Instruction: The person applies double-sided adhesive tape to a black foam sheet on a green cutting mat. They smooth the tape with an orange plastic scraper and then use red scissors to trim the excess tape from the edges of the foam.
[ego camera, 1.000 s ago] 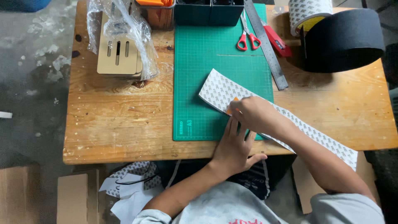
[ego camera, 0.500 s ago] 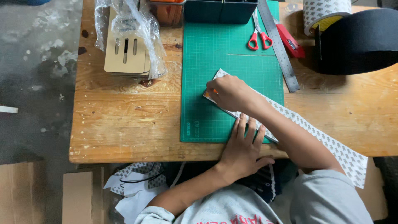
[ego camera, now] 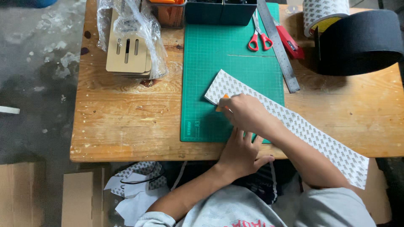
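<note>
A wooden counter (ego camera: 126, 122) carries a green mat (ego camera: 223, 59) at its far edge. The strip (ego camera: 303, 126) lies diagonally across the mat's near right corner. The right hand (ego camera: 248, 112) grips an orange tool (ego camera: 221, 105) on it; the left hand (ego camera: 242, 153) presses flat at the near edge.

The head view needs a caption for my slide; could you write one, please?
Right hand presses an orange tool on a patterned strip over a green cutting mat; left hand steadies.

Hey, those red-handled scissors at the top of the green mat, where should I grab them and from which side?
Take the scissors by the red loop handles, the end nearest you, reaching in from the mat's open left side. The blades point away toward the dark bin, and the steel ruler lies close along their right.
</note>
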